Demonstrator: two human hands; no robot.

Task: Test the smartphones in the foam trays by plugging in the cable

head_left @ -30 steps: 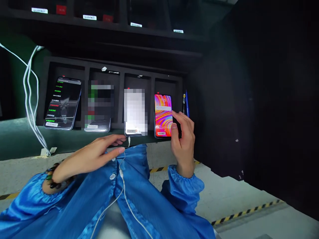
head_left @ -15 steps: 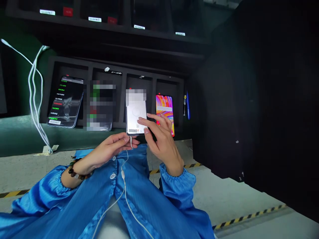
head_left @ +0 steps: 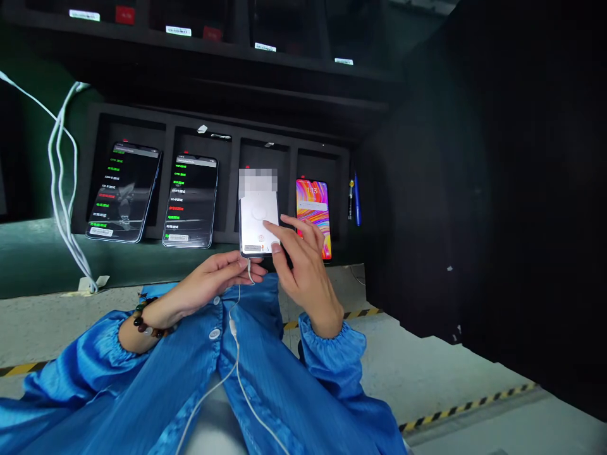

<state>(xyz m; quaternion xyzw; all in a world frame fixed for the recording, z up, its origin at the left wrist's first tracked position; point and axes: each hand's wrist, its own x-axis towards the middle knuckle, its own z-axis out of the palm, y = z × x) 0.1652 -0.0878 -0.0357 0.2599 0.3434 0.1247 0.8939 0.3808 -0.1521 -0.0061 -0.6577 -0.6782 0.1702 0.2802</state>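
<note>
A phone with a white screen [head_left: 256,218] rests in the third compartment of a black foam tray [head_left: 173,120], its lower end toward me. My left hand [head_left: 222,275] pinches the plug of a white earphone cable [head_left: 232,325] at that lower end. Over the white screen's lower right, my right hand [head_left: 303,265] has its fingers spread, index fingertip at the screen and thumb near the bottom corner. To the right is a phone with a colourful screen [head_left: 312,205], partly behind my right fingers. Two phones with dark list screens [head_left: 124,196] [head_left: 190,202] lie at the left.
White cables [head_left: 61,164] hang in a bundle at the far left. A blue pen [head_left: 357,199] and a black pen [head_left: 351,199] lie right of the tray. Another tray [head_left: 203,54] with labelled items stands behind. A large dark surface [head_left: 450,189] fills the right side.
My right thumb has shifted slightly left and down to the phone's lower corner. A small mark low on the white screen has turned from grey to red. The left hand has barely moved.
</note>
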